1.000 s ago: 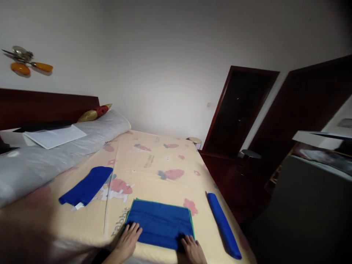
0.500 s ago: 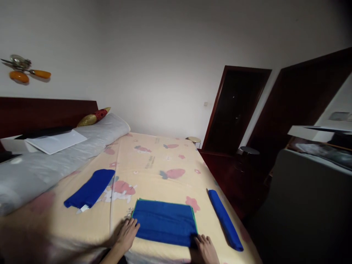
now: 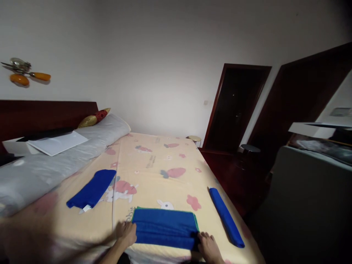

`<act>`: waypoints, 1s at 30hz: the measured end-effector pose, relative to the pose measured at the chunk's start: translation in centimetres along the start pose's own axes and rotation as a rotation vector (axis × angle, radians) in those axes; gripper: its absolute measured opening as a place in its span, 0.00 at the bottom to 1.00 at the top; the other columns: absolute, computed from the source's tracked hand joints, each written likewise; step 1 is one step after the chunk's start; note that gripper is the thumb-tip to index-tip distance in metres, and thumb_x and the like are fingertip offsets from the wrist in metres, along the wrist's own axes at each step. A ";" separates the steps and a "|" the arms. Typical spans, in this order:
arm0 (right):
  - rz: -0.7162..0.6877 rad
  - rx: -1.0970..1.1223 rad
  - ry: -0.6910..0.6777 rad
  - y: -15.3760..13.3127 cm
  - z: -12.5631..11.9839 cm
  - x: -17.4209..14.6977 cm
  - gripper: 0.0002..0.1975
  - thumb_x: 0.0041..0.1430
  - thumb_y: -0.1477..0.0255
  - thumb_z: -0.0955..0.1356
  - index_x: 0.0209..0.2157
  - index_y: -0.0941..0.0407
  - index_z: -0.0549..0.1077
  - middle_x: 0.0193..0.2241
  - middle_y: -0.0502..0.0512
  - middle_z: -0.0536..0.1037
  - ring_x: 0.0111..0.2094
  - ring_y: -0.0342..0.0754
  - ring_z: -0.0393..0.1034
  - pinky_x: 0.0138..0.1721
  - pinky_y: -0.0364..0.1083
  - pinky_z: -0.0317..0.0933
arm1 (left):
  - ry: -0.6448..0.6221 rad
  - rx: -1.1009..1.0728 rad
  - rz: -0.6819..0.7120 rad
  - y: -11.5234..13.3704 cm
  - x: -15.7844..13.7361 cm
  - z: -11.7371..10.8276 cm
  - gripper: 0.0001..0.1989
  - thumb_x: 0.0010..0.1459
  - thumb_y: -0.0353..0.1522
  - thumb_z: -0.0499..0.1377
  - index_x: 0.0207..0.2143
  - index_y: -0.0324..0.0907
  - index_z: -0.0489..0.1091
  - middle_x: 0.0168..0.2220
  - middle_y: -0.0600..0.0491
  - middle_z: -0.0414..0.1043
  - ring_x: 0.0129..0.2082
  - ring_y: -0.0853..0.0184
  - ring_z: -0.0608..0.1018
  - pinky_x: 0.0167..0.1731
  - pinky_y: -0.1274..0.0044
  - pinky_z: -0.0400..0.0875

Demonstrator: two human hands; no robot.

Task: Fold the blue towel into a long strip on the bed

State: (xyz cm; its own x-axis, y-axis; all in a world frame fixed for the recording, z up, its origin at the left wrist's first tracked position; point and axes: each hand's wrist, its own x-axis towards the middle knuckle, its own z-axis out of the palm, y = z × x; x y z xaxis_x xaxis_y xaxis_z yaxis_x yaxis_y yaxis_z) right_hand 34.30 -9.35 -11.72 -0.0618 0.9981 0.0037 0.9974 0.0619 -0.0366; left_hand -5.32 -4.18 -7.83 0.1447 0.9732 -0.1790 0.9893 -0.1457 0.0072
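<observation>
A folded blue towel (image 3: 166, 228) with green edging lies on the bed in front of me, with creases running across it. My left hand (image 3: 127, 234) is at its left edge, the fingers curled closed on the cloth. On the opposite side, my right hand (image 3: 208, 245) is closed on the towel's near right part, fingertips bent over the edge. To the left lies a flat folded blue cloth (image 3: 92, 189) with a white tag. A rolled blue cloth (image 3: 227, 217) lies to the right, beyond my right hand.
The bed (image 3: 148, 161) has a pale printed sheet. A grey plastic-covered bolster (image 3: 110, 132) and a white board (image 3: 57, 142) lie along the headboard (image 3: 49, 112). At the right stands a dark panel (image 3: 305, 205); a round stool (image 3: 249, 148) is near the door (image 3: 239, 110).
The towel's far edge has come nearer to me, uncovering a printed rabbit on the sheet. More creases show across the towel. My left fingers have curled in at its edge.
</observation>
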 end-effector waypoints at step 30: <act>-0.139 0.294 -0.027 -5.0 -0.1 0.1 0.28 0.63 0.50 0.54 0.60 0.46 0.61 0.63 0.55 0.63 0.64 0.54 0.56 0.62 0.65 0.51 | 0.196 -0.108 0.244 1.8 -0.4 1.1 0.24 0.66 0.38 0.39 0.56 0.44 0.66 0.60 0.48 0.68 0.60 0.62 0.67 0.61 0.65 0.59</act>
State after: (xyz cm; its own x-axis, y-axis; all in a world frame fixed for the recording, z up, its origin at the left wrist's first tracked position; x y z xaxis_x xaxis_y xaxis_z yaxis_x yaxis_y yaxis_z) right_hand 29.36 -9.55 -11.42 -0.2015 0.9795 0.0027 0.9261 0.1915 -0.3250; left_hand -3.60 -4.99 -8.86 0.3683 0.9291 0.0331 0.9198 -0.3693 0.1328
